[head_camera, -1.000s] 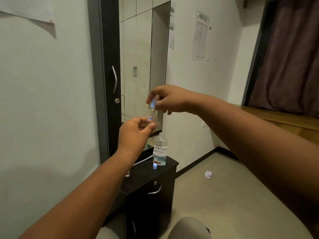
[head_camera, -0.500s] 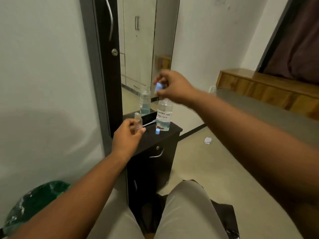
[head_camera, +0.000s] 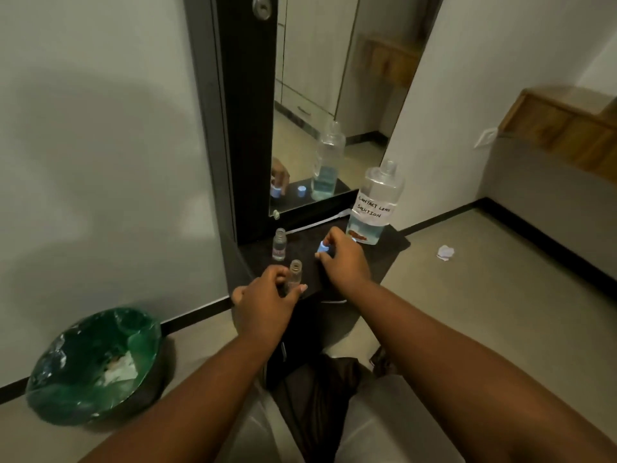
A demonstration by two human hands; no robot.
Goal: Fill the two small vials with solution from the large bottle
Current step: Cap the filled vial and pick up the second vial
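On the dark desk (head_camera: 387, 259) we are gripping an open vial (head_camera: 295, 274) with our left hand (head_camera: 267, 300), fingers curled around its base. Our right hand (head_camera: 344, 259) is pinching a small blue cap (head_camera: 323, 247) just above the desk, at two o'clock from that vial. A second open vial (head_camera: 279, 244) is standing at eleven o'clock from the first, untouched. At one o'clock, the large bottle (head_camera: 375, 205) is standing upright against the mirror (head_camera: 334, 105).
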